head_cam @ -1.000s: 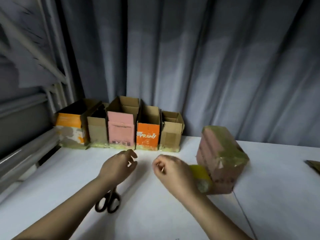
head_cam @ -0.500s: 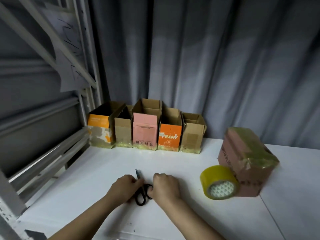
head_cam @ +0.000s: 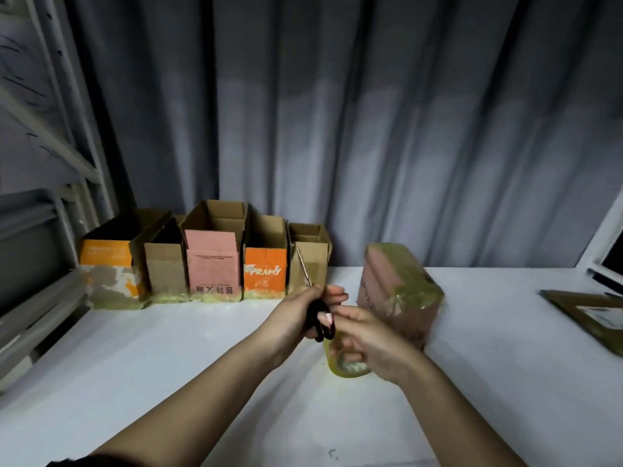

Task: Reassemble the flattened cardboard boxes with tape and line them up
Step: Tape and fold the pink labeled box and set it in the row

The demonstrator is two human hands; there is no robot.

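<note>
My left hand (head_cam: 293,316) grips black-handled scissors (head_cam: 322,326) with the blades pointing up and away. My right hand (head_cam: 374,342) holds a roll of yellowish tape (head_cam: 349,370), fingers through its core, just right of the scissors. The two hands touch above the white table (head_cam: 168,365). Right behind them a pink cardboard box (head_cam: 397,291) lies tilted, one end covered in tape. Several assembled boxes (head_cam: 212,264) with open tops stand side by side in a row at the back left.
A flattened brown cardboard piece (head_cam: 593,311) lies at the table's right edge. A grey metal shelf frame (head_cam: 50,156) stands along the left side. Grey curtain (head_cam: 337,129) hangs behind the table. A window frame corner (head_cam: 606,244) shows at far right.
The scissors lay on the table under both hands; now my left hand has lifted them. My right hand has taken hold of the tape roll beside the pink box.
</note>
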